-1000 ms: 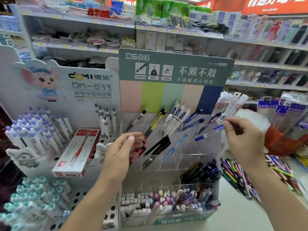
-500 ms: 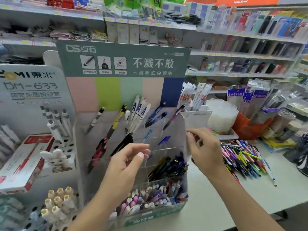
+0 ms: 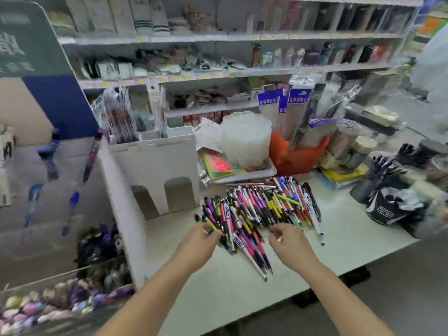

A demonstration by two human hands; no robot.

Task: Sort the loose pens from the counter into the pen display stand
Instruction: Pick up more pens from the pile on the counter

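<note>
The pens (image 3: 261,209) lie heaped in a loose pile in the middle of the frame, on the pale counter (image 3: 339,238), well to the right of the stand (image 3: 72,190) that fills the left edge. The stand's clear tiers already hold a few pens slanted tip down, probably so each kind shows from the front.

Both hands reach into the near edge of the pile. The left hand (image 3: 197,243) has its fingers curled at the pile's lower left corner, touching the pen ends there; the blur hides whether it actually pinches one. The right hand (image 3: 288,241) hovers just beside the pile's lower right, fingers bent and bunched near the thumb, apparently holding nothing yet, though that too is hard to tell.

Judging by this, the step in hand is picking the next pens to carry over, and most of the sorting is left. The pens cross each other at many angles, so lifting one may drag neighbours off the counter's edge.

A white box (image 3: 155,170) stands between stand and pile.
</note>
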